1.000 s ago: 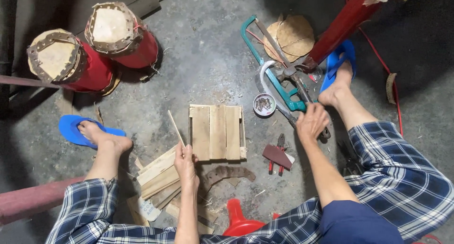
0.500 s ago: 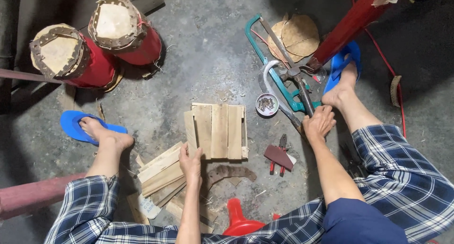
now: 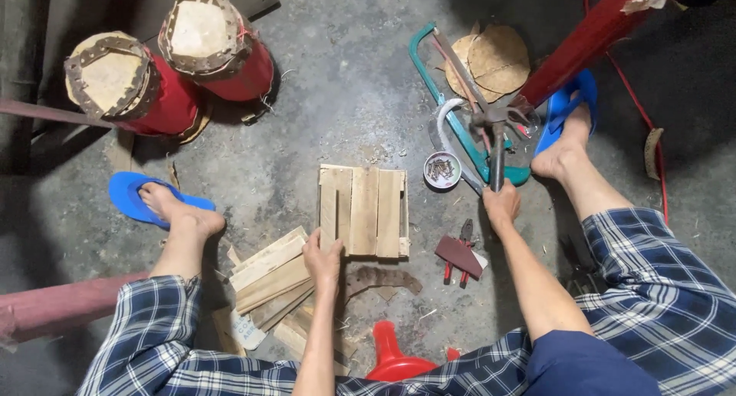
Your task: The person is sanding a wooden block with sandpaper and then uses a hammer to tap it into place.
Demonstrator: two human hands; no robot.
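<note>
A small slatted wooden panel [image 3: 366, 210] lies flat on the concrete floor between my legs. My left hand [image 3: 323, 259] rests on its near left corner, fingers pressing a slat. My right hand [image 3: 502, 205] is closed around the handle of a hammer [image 3: 494, 139], whose head points away from me over a green hacksaw [image 3: 429, 74]. A small round dish of nails [image 3: 442, 169] sits just left of the hammer.
Loose wooden slats [image 3: 270, 277] are piled left of my left hand. Red-handled pliers [image 3: 460, 254] lie right of the panel. Two red drums [image 3: 165, 70] stand at the far left. A red stool [image 3: 392, 358] is under me. My feet wear blue sandals [image 3: 130, 197].
My right hand has moved from the floor up to the tools and taken hold of the hammer. My left hand set the thin slat against the panel and now rests on it.
</note>
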